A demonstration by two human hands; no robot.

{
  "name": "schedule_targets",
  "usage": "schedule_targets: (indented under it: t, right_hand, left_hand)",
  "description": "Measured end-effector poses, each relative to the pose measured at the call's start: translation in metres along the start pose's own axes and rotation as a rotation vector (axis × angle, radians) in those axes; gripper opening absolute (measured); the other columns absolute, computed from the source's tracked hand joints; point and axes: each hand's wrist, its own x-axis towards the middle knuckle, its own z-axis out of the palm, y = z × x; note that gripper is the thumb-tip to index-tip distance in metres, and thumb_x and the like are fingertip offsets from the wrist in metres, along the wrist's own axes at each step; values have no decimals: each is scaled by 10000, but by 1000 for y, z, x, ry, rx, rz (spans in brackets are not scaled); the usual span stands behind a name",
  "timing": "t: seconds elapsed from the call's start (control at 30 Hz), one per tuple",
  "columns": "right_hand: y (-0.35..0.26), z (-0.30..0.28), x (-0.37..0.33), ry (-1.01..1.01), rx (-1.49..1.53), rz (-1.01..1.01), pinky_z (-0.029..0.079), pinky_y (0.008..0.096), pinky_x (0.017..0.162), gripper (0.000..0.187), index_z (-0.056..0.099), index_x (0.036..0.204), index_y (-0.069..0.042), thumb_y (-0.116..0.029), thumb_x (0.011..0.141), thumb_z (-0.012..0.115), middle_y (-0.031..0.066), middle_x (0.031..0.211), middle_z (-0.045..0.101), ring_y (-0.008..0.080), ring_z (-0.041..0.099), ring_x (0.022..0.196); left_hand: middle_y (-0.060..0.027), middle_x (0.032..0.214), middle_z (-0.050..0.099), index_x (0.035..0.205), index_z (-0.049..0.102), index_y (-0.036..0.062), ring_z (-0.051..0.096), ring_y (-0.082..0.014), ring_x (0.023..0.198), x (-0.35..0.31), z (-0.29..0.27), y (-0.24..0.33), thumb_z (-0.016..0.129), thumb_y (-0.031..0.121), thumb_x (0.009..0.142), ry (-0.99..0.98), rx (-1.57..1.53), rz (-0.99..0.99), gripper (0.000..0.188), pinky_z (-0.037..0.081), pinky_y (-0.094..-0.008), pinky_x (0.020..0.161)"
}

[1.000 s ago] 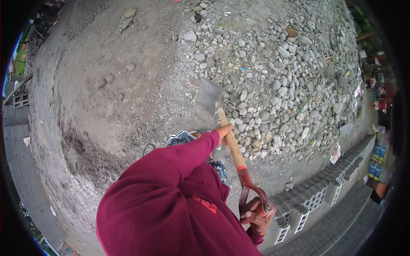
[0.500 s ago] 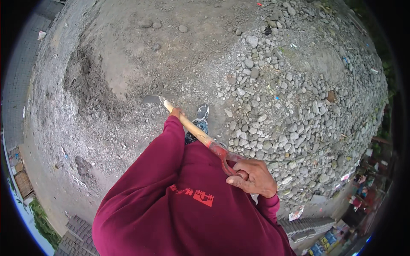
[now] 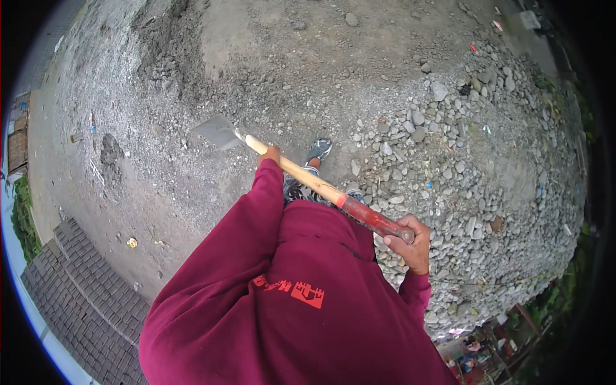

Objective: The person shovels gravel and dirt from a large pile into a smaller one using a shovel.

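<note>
A shovel (image 3: 310,179) with a pale wooden shaft and a worn red handle end slants across the front of my body. My left hand (image 3: 272,156) grips the shaft low down, close to the metal socket. Around the end of the red handle my right hand (image 3: 414,244) is closed, its thumb below the grip. The grey shovel blade (image 3: 219,132) points to the left over fine gravel and looks bare. I cannot tell whether it touches the ground. Below the shaft, one shoe (image 3: 319,149) of mine shows.
Loose grey stones (image 3: 410,138) spread over the ground on my right. At the upper left lies a patch of dark, dug-up soil (image 3: 168,54). Stacked grey blocks or tiles (image 3: 83,282) stand at the lower left, and clutter (image 3: 481,353) lies at the lower right.
The view has turned and shifted. The shovel's handle end has swung away from my body toward the right, and its blade now shows more of its broad face. Both hands keep their hold.
</note>
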Motion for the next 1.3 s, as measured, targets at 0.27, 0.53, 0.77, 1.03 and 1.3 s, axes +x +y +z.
schedule_targets:
  t: [0.27, 0.53, 0.77, 1.03, 1.3]
  right_hand:
    - [106, 4, -33, 161, 849, 116, 506, 331, 533, 324, 513, 1068, 35, -216, 871, 568, 118, 638, 570, 200, 565, 510]
    - [147, 23, -99, 248, 1117, 166, 474, 341, 455, 387, 529, 1113, 57, -279, 925, 495, 76, 591, 508, 197, 496, 432]
    - [240, 17, -194, 694, 1008, 361, 457, 313, 467, 451, 581, 840, -43, -475, 928, 488, 5, 535, 476, 148, 494, 461]
    - [213, 116, -283, 1160, 1045, 658, 421, 295, 370, 470, 568, 893, -12, -482, 899, 561, 4, 491, 419, 145, 461, 388]
    - [171, 162, -238, 1190, 1272, 624, 420, 312, 380, 432, 517, 1217, -28, -337, 917, 548, 5, 524, 446, 152, 442, 393]
  left_hand:
    - [-105, 714, 546, 926, 511, 2, 566, -246, 555, -78, -39, 23, 677, 211, 726, -135, -471, 324, 333, 519, -405, 503]
    - [-85, 678, 490, 952, 491, 117, 528, -240, 562, -113, -16, -24, 615, 263, 772, -476, -539, 145, 263, 503, -399, 533]
    - [-89, 715, 511, 999, 508, 74, 556, -232, 594, -136, 46, -67, 620, 282, 832, -610, -343, 25, 288, 529, -420, 578]
    - [-87, 715, 547, 880, 556, 51, 550, -219, 561, -96, 116, -222, 588, 157, 814, -522, 260, -298, 129, 504, -387, 493]
    - [-135, 703, 565, 903, 555, 34, 592, -256, 589, -98, 87, -272, 605, 179, 808, -570, 444, -478, 180, 514, -428, 510]
